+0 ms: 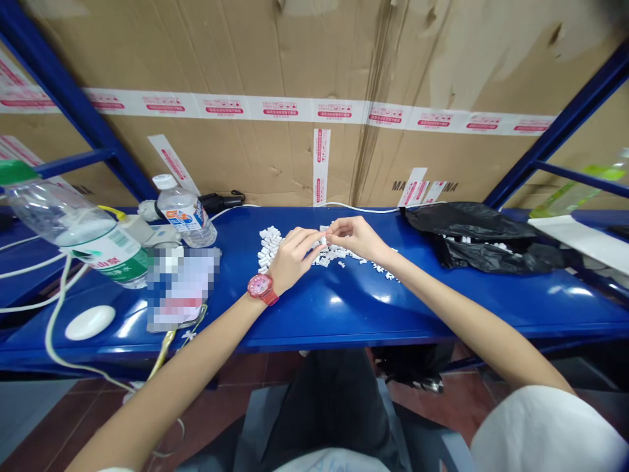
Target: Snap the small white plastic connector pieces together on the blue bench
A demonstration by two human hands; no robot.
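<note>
My left hand [295, 254], with a red watch [262, 289] on its wrist, is closed in a pinch at the middle of the blue table. A small white plastic piece [323, 240] sits at its fingertips. My right hand [358, 237] meets it there, thumb and fingers pinched together at the same piece; whether it grips that piece or another tiny one is hard to make out. Left of my left hand lies a pile of white plastic pieces [269, 248]. More loose white pieces [338, 252] are spread beneath both hands, and smaller bits [387, 271] lie under my right wrist.
A black plastic bag [457, 226] holding white pieces lies at the right. On the left stand a small bottle [184, 213] and a large green-capped bottle [105, 242], near white cables and a white oval object [90, 322]. Cardboard [275, 151] walls off the back.
</note>
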